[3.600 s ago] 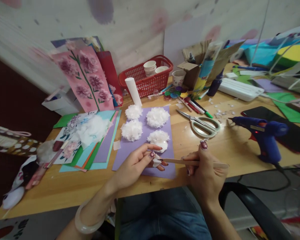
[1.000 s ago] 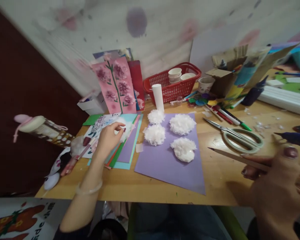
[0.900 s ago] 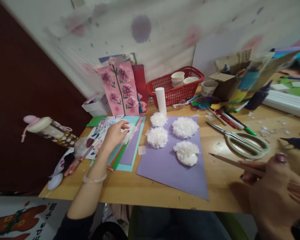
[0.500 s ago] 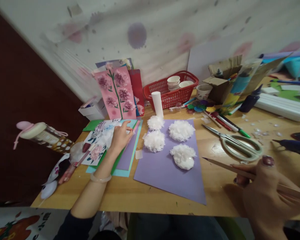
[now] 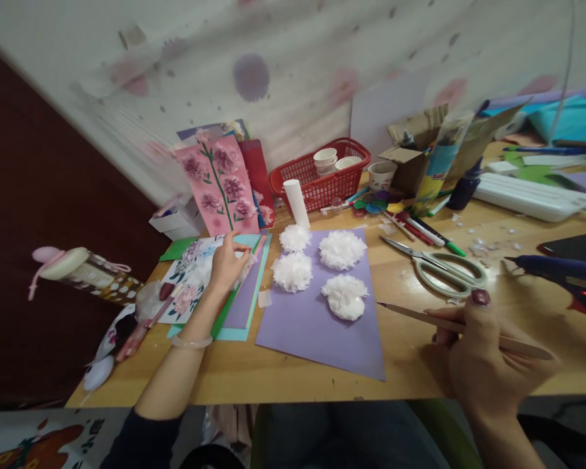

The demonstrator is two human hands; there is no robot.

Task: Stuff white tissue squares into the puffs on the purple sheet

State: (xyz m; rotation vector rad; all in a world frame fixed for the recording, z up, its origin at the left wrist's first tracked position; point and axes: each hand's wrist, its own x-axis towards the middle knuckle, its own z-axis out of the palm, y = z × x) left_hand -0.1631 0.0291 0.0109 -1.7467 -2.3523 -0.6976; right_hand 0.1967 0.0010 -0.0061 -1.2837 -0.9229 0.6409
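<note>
left hand (image 5: 229,264) over papers, right hand (image 5: 488,352) around thin stick (image 5: 432,320)

The scissors' handles (image 5: 449,275) are pale green, the basket (image 5: 322,185) red, the glue gun (image 5: 557,270) blue.

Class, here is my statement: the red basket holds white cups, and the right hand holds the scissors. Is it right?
Not quite: the right hand holds a thin stick, not the scissors, which lie on the table, as the head view shows. The red basket does hold white cups.
</note>
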